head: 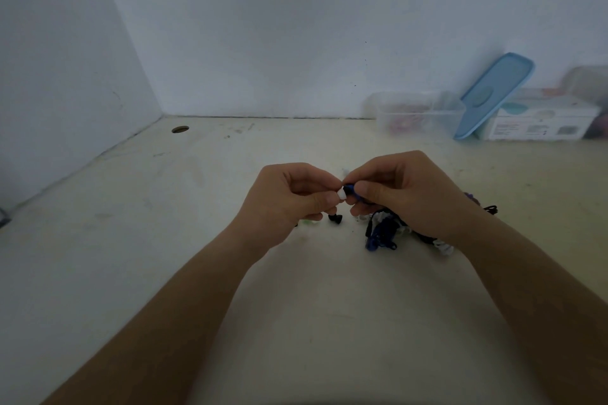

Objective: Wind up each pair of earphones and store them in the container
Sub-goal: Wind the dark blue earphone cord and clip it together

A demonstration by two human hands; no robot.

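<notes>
Two bare forearms reach in from the near edge and meet over the middle of a pale counter [230, 273]. The left grip [289, 197] has thumb and forefinger curled, pinching the white tip of a blue earbud [346, 191]. The right grip [404, 194] pinches the same earbud's blue body, so both are closed on it, above the counter. Beneath the right grip we see a tangled pile of earphones [385, 233], with blue, black and white cords mixed. A black earbud [335, 219] shows just below the left fingers. At the far right, by the wall, stands a clear container [414, 115], uncovered, with something pinkish and blurred inside. A blue lid [493, 95] leans on a white box [543, 122] just right of it.
</notes>
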